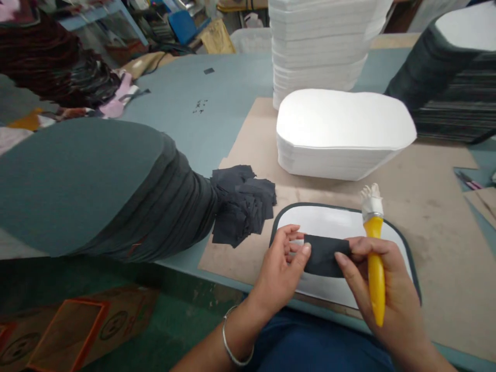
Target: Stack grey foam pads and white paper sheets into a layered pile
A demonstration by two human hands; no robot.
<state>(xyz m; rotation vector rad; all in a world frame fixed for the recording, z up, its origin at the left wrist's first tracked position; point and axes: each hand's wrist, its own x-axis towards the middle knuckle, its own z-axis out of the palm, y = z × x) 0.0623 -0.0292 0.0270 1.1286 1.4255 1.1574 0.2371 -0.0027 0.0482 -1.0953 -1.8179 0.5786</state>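
From far off, I see both hands on one black patch [323, 257]. The right hand [395, 294] pinches its right end between thumb and finger. The left hand [277, 276] holds its left end by the thumb, with the other fingers loosely bent. The right hand also holds a yellow brush [375, 274], with its white bristles pointing away.

The patch is up in the fingers, over a white pad [325, 214]. The pad lies under both hands on a brown card [445, 217], with a dark rim around the edge I can see. So I think this pad is part done: the rim is there, but the patch is not laid flat yet.

Lots looks left to me. Left of the left fingers is a messy pile [244, 206] of more patches, and past it a big dark stack [174, 206]. Beyond the fingertips stands a short white stack [344, 124], with a tall white stack [321, 46] behind. Far to the right is a black stack [434, 98] with a white top. I can't tell if that one is finished.
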